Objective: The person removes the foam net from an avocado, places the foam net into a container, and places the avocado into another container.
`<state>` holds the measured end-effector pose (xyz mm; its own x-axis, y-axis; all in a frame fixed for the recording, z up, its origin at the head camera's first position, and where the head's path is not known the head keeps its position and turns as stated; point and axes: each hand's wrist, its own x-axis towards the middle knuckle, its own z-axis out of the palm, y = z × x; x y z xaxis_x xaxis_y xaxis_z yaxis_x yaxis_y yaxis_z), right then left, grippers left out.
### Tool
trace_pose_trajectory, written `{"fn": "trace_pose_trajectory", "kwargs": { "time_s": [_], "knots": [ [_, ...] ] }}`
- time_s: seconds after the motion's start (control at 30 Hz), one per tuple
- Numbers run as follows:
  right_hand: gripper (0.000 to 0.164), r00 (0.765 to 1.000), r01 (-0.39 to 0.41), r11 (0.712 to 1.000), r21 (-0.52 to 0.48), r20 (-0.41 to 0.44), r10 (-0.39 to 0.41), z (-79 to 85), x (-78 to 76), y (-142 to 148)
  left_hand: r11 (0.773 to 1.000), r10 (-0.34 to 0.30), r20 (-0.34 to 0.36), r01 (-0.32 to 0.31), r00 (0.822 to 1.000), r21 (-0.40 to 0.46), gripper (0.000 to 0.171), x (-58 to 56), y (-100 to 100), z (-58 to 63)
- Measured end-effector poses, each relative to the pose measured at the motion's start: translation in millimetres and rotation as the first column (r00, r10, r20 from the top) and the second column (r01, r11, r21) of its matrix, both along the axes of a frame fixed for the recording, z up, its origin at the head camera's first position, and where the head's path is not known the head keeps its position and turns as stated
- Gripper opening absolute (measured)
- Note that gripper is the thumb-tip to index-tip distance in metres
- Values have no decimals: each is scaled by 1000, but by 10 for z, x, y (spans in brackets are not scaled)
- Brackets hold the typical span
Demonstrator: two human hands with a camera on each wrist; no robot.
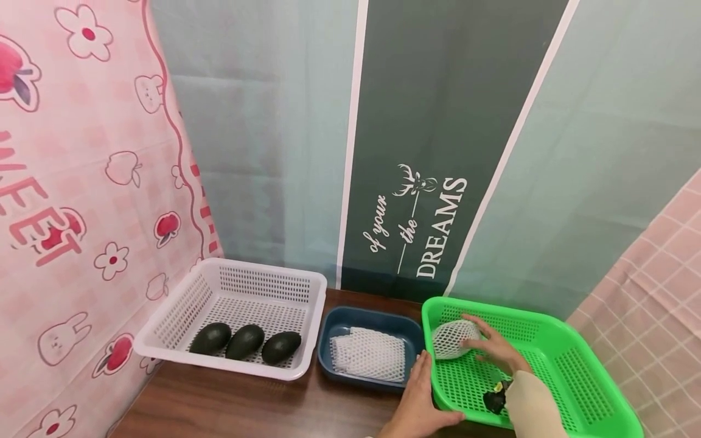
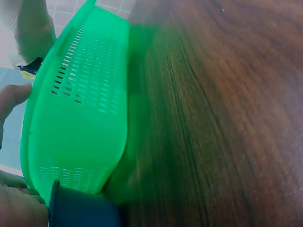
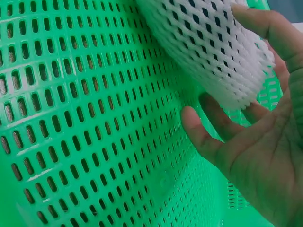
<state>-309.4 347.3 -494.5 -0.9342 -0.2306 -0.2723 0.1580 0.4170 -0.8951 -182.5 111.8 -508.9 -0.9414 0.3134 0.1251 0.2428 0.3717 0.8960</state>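
In the head view, my right hand (image 1: 495,348) is inside the green basket (image 1: 588,340), at an avocado in a white foam net (image 1: 456,339). Its thumb lies on the near side of the net and other fingers pass behind it. The right wrist view shows the net sleeve (image 3: 208,42) with dark skin through its holes, and the little finger free of it. My left hand (image 1: 418,401) grips the basket's near left corner. In the left wrist view its thumb (image 2: 16,94) rests on the rim.
A blue tray (image 1: 356,313) with white foam nets (image 1: 372,354) stands left of the green basket. Farther left, a white basket (image 1: 263,271) contains three bare avocados (image 1: 245,342). Printed curtains (image 1: 274,152) hang behind the wooden table (image 1: 219,401).
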Motion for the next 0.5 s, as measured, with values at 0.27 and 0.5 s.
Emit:
{"fn": "trace_pose_trajectory", "kwargs": {
  "time_s": [0.27, 0.5],
  "knots": [
    [74, 996, 57, 997, -61, 79, -52, -106, -5, -70, 1000, -11, 11, 11, 1000, -4, 107, -47, 24, -35],
    [69, 986, 109, 978, -181, 144, -83, -171, -25, -113, 1000, -6, 5, 6, 1000, 4, 108, -51, 33, -34]
  ]
}}
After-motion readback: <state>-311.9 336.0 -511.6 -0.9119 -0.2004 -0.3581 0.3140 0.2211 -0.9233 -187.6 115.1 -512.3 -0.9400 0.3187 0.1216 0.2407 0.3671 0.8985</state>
